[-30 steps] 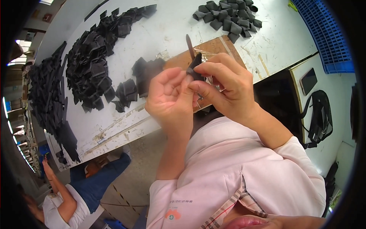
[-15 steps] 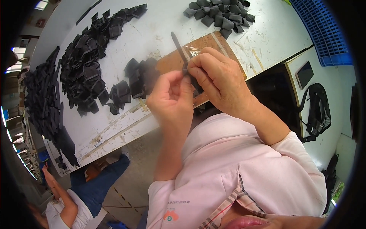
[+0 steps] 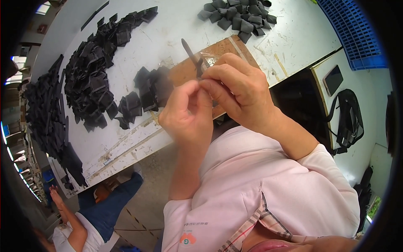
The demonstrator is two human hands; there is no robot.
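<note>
My left hand (image 3: 184, 110) and my right hand (image 3: 245, 90) meet fingertip to fingertip over a brown board (image 3: 181, 71) near the table's front edge. Both are closed in a pinch; what sits between the fingers is too small and covered to make out. Just beyond them, a narrow dark strip with a rounded end (image 3: 188, 49) sticks up and away from the board. Left of my left hand lies a small group of flat black pieces (image 3: 147, 90), partly hidden by that hand and blurred.
Larger heaps of black pieces (image 3: 90, 73) and black strips (image 3: 44, 105) cover the table's left side. Folded black pieces (image 3: 237, 14) lie at the back. At right are a blue plastic basket (image 3: 352, 33), a phone (image 3: 333, 80) and a black mesh bag (image 3: 349, 119). Another person (image 3: 79, 227) sits at lower left.
My right hand has shifted slightly left, and its fingertips now close against my left ones. The black piece seen between the hands before is now mostly covered. The view has moved slightly.
</note>
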